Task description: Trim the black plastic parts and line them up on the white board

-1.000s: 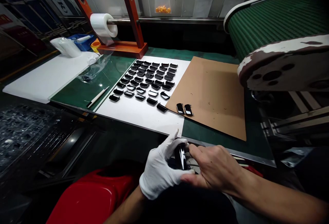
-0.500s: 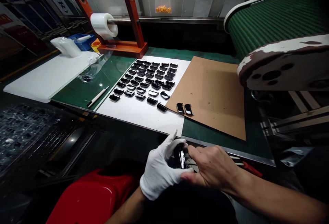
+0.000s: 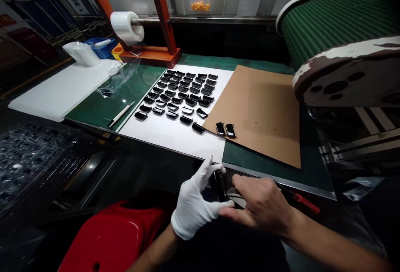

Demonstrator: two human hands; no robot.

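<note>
My left hand (image 3: 195,205), in a white glove, grips a glossy black plastic part (image 3: 216,185) between thumb and fingers, just off the table's front edge. My bare right hand (image 3: 261,201) is close by on the right. Its thumb lies by the gloved thumb at the part's lower end. The index finger is apart from the part, and nothing shows between finger and thumb. Two similar black parts (image 3: 225,130) rest side by side on a brown cardboard sheet (image 3: 265,109). Several more black parts (image 3: 186,119) lie in rows on white paper (image 3: 162,132).
A white pen-like tool (image 3: 121,114) lies left of the rows. Behind stands an orange frame (image 3: 156,55) with a plastic film roll (image 3: 126,27). A green conveyor belt (image 3: 337,18) overhangs the right side. A red stool (image 3: 106,238) is below left, a red-handled tool (image 3: 306,203) right.
My right index finger has drawn away slightly from the black part, widening the gap. The part has turned a little in my left hand, showing less shine. The view has shifted slightly.
</note>
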